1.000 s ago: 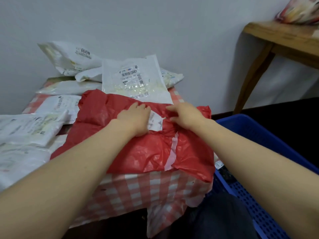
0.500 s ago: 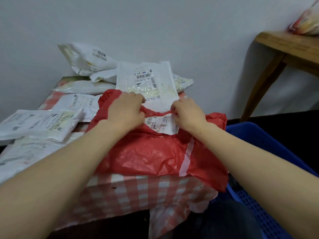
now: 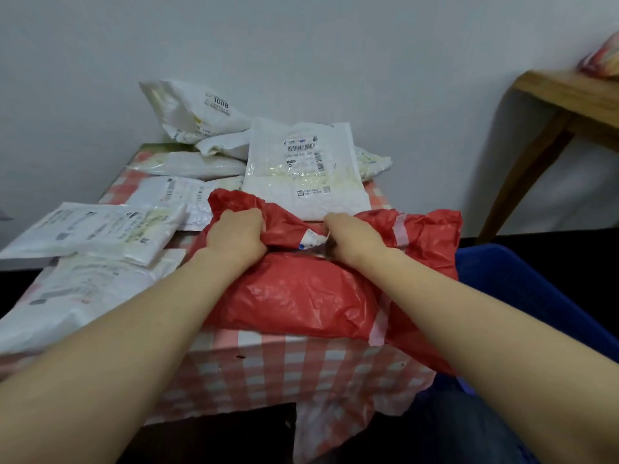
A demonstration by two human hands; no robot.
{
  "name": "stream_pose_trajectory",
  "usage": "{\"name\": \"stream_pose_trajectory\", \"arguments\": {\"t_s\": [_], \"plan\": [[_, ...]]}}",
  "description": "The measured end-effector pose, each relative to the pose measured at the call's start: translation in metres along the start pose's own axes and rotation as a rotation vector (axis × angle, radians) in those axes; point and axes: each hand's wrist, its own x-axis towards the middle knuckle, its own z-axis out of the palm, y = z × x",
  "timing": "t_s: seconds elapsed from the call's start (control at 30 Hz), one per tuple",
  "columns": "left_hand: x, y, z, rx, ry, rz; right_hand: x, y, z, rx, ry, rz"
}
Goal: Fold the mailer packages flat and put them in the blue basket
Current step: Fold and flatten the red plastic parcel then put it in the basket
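Both hands grip the far edge of the red mailer (image 3: 301,296): the left hand (image 3: 236,237) has its fingers curled into a bunch of the red plastic, and the right hand (image 3: 351,239) pinches the fold beside the crumpled white label (image 3: 311,241). The mailer lies on the near right part of the one table with the red-and-white checked cloth (image 3: 284,373), its right end hanging over the edge above the blue basket (image 3: 522,296), which stands on the floor just right of the table. White mailers (image 3: 303,169) lie around it; about eight can be counted, some overlapping so the count is unsure. One wooden table (image 3: 569,102) stands at the far right, with one colourful bag (image 3: 603,61) on it.
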Motion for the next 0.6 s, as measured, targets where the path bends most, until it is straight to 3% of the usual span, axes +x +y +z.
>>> {"name": "stream_pose_trajectory", "arguments": {"t_s": [0.13, 0.17, 0.2, 0.3, 0.37, 0.5, 0.6], "plan": [[-0.016, -0.006, -0.029, -0.038, 0.244, 0.093, -0.007, -0.012, -0.021, 0.093, 0.2, 0.002], [-0.02, -0.008, -0.035, -0.034, 0.225, 0.097, -0.009, -0.018, -0.024, 0.116, 0.189, -0.034], [-0.023, -0.009, -0.038, -0.016, 0.136, 0.092, -0.01, -0.025, -0.026, 0.142, 0.134, -0.068], [-0.028, -0.018, -0.028, 0.134, -0.336, 0.063, -0.01, -0.039, -0.012, 0.088, -0.141, -0.105], [-0.032, -0.025, -0.017, 0.158, -0.442, 0.072, -0.009, -0.043, 0.001, 0.028, -0.222, -0.127], [-0.034, -0.027, -0.004, -0.03, -0.216, 0.079, -0.012, -0.043, 0.013, 0.074, -0.111, -0.134], [-0.035, -0.019, -0.011, -0.062, -0.213, -0.004, -0.014, -0.036, 0.004, 0.215, -0.066, -0.157]]}}
